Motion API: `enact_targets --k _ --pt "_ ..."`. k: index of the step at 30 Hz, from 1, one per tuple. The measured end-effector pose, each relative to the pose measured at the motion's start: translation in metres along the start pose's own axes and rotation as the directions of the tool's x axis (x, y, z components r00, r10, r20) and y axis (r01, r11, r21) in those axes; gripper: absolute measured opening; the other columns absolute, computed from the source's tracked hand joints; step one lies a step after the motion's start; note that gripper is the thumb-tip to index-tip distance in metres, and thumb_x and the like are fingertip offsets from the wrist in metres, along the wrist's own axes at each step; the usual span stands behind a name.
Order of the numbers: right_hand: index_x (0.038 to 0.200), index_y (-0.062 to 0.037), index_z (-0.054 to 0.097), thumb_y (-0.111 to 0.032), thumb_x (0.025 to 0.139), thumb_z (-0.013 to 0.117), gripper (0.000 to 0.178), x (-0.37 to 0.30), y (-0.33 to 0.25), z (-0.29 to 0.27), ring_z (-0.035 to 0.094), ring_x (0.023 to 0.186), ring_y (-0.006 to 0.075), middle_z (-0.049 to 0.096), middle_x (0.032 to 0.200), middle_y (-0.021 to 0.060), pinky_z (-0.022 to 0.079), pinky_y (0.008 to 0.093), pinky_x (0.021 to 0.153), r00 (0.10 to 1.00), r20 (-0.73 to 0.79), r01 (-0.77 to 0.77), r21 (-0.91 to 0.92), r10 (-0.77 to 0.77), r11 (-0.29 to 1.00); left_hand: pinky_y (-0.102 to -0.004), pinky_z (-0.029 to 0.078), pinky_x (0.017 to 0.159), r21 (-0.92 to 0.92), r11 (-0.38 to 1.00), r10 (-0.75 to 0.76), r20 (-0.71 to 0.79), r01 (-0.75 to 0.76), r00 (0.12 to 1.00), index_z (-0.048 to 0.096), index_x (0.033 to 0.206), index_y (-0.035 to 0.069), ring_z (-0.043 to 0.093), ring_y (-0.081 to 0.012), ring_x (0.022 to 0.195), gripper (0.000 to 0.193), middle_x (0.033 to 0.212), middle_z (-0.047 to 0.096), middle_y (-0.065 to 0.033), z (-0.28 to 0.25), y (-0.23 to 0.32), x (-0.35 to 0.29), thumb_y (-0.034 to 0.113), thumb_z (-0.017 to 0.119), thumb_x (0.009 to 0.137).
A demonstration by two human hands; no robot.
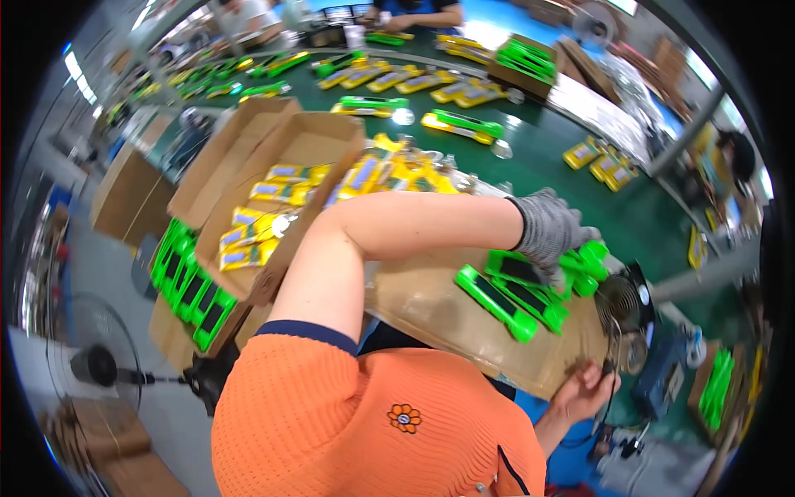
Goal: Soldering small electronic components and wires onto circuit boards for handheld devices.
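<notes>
Three green pieces [517, 290]: flat, long plastic bodies with dark panels, lying side by side on a cardboard sheet [431, 306] in front of the person
Left hand [548, 232]: gloved in grey knit, arm reaching across; fingers curled down on the upper green pieces, grip closed over them
Right hand [584, 391]: bare, at the lower edge of the cardboard sheet, fingers pinched narrow on a thin dark cord or tool; what exactly it holds, I cannot tell
Handling: likely light, stiff moulded plastic, smooth and a bit slippery; the knit glove should help; best taken across the long sides, clear of the dark panel
Nearby: open carton [281, 190] of yellow packs to the left; more green and yellow items on the green worktop [546, 166]; small round fan [621, 302] just beside the green pieces
</notes>
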State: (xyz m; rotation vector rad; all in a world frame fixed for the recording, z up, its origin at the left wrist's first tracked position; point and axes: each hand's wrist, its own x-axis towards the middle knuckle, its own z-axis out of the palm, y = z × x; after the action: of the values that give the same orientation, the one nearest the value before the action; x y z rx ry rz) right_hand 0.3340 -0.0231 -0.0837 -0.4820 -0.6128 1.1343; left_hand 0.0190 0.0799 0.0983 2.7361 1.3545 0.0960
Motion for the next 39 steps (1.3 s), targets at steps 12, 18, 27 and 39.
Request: enact_targets --k 12,18,27,39 --pt "0.103 -0.0089 0.049 -0.012 0.101 0.048 0.004 0.003 -0.001 0.002 0.041 0.061 0.0110 0.037 0.062 0.0002 0.045 0.0373 0.100 0.997 0.009 -0.070 -0.051 0.071 0.996 -0.0455 0.049 0.095 0.443 0.315 -0.898 -0.146 0.839 0.414 0.064 0.116 0.004 0.062 -0.0384 0.112 0.039 0.119 0.065 -0.0223 -0.010 -0.293 -0.448 0.033 0.047 0.096" --pt "0.102 -0.0090 0.047 -0.014 0.101 0.050 0.006 0.003 0.000 0.007 0.040 0.061 0.0102 0.034 0.061 -0.0008 0.045 0.0366 0.098 0.999 -0.005 -0.049 -0.136 0.049 0.989 -0.0295 0.048 0.060 -0.652 -0.234 -0.945 0.326 0.721 -0.013 0.070 0.110 0.013 0.059 -0.0134 0.067 0.035 0.091 0.068 -0.0009 0.039 -0.290 -0.509 0.040 0.070 0.088" --pt "0.095 -0.0118 0.046 -0.009 0.100 0.050 0.007 0.001 0.001 0.023 0.037 0.060 0.0072 0.037 0.070 -0.0033 0.042 0.0265 0.064 1.000 -0.017 -0.011 -0.089 0.009 0.996 -0.0438 0.049 0.094 -0.095 0.202 -0.964 -0.197 0.975 0.181 0.071 0.109 0.007 0.062 -0.0400 0.110 0.044 0.114 0.067 -0.0204 0.067 -0.308 -0.526 0.043 0.050 0.093" --pt "0.096 -0.0058 0.049 -0.005 0.091 0.062 0.014 0.001 0.011 0.020 0.053 0.056 0.0126 0.051 0.065 0.0026 0.051 0.0311 0.058 0.999 -0.039 -0.020 -0.072 0.018 0.997 -0.0334 0.052 0.084 0.238 0.241 -0.745 -0.576 0.941 0.337 0.070 0.113 0.007 0.066 -0.0268 0.096 0.027 0.105 0.072 -0.0071 -0.050 -0.256 -0.459 0.024 0.060 0.095"
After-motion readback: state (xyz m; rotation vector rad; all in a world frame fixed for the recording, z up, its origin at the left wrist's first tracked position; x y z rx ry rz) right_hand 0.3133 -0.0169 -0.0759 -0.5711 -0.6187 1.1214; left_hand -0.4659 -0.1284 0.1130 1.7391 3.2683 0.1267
